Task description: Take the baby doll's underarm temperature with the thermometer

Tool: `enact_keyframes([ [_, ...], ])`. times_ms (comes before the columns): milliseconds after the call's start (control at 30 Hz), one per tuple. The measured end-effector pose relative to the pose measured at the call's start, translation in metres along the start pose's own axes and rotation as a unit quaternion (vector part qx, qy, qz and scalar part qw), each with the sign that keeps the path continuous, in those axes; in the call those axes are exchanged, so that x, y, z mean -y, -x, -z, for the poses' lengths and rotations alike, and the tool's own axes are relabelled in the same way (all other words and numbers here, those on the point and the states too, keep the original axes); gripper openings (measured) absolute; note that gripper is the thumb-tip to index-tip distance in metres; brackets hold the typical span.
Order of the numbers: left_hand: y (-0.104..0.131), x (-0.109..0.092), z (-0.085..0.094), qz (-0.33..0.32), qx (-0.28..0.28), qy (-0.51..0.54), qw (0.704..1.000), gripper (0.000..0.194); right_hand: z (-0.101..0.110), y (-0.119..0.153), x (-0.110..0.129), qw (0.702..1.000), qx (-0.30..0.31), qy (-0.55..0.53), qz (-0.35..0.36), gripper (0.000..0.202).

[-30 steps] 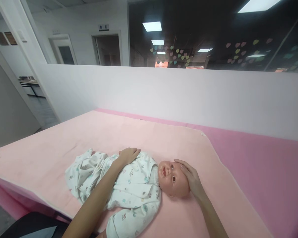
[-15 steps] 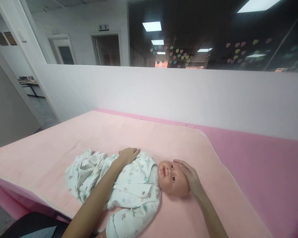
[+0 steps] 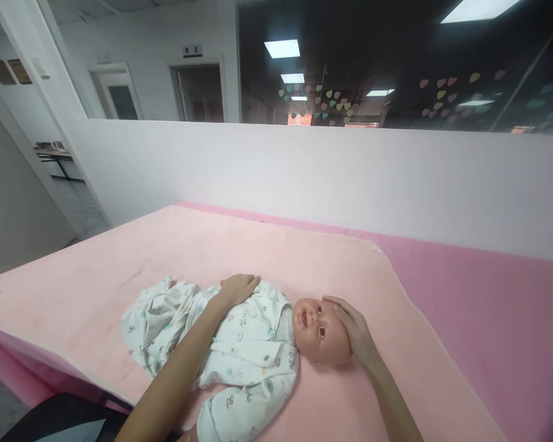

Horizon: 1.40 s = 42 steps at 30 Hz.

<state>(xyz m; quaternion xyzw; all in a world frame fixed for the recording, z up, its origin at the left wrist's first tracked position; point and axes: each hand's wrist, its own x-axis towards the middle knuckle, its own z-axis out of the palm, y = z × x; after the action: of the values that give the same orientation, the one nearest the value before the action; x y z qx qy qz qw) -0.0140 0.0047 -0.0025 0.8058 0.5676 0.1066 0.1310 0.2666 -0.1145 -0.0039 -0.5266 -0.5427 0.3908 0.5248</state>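
A baby doll (image 3: 320, 344) lies on its back on a pale pink sheet, head to the right, eyes and mouth facing up. It wears a white baby outfit (image 3: 249, 353) with small coloured prints, bunched up around the legs at the left. Across the far side of the doll's torso rests my left hand (image 3: 239, 288), flat with fingers stretched out. My right hand (image 3: 352, 325) lies against the top of the doll's head, its fingers extended over the forehead. Neither hand grips anything. One doll hand peeks out at the bottom edge, partly cut off.
The pale pink sheet (image 3: 239, 245) covers a table over a darker pink cloth (image 3: 479, 307). A white half-wall (image 3: 304, 178) with a dark window above it stands behind. At the left a doorway shows a desk (image 3: 59, 156) in another room.
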Motion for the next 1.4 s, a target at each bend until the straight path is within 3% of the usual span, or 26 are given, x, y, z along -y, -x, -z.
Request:
enact_keyframes([
  [1000, -0.001, 0.002, -0.002, 0.002, -0.003, 0.014, 1.000, 0.052, -0.001, 0.002, 0.004, 1.000, 0.010, 0.004, 0.001, 0.040],
  [1233, -0.008, 0.009, -0.006, -0.031, -0.017, 0.057, 0.998, 0.048, -0.001, -0.003, 0.001, 1.000, 0.007, 0.019, 0.011, 0.038],
  [1300, -0.011, 0.011, -0.007, -0.046, -0.033, 0.079, 0.995, 0.044, -0.001, -0.001, 0.005, 0.998, -0.026, 0.055, 0.030, 0.038],
  [1400, -0.008, 0.011, -0.007, -0.059, -0.083, 0.116, 0.988, 0.038, -0.007, 0.017, 0.017, 0.960, -0.175, 0.194, 0.101, 0.032],
])
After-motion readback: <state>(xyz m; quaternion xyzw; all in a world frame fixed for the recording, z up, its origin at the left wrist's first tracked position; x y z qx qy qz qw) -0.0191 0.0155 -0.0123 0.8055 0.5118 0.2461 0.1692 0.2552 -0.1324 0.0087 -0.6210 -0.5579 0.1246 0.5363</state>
